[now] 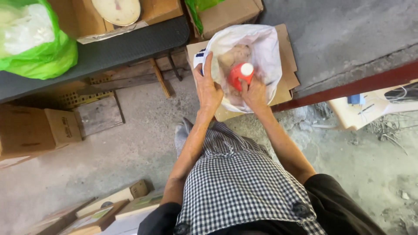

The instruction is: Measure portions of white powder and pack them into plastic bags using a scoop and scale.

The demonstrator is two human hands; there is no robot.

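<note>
My left hand (208, 89) pinches the rim of the white plastic bag (261, 48), holding its mouth open over the flattened cardboard (285, 87). My right hand (254, 93), fingers closed around a red bottle with a white cap (241, 75), holds it upright inside the bag's opening, above pale contents.

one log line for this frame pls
left hand: holds white bag rim | right hand: grips red bottle inside bag | bag on cardboard

The person is wearing a black-and-white checked garment (235, 182) — small gingham squares, with dark round buttons (301, 209) along its lower edge. Black sleeves (339, 204) are sitting pushed up — forearms are showing bare.
</note>
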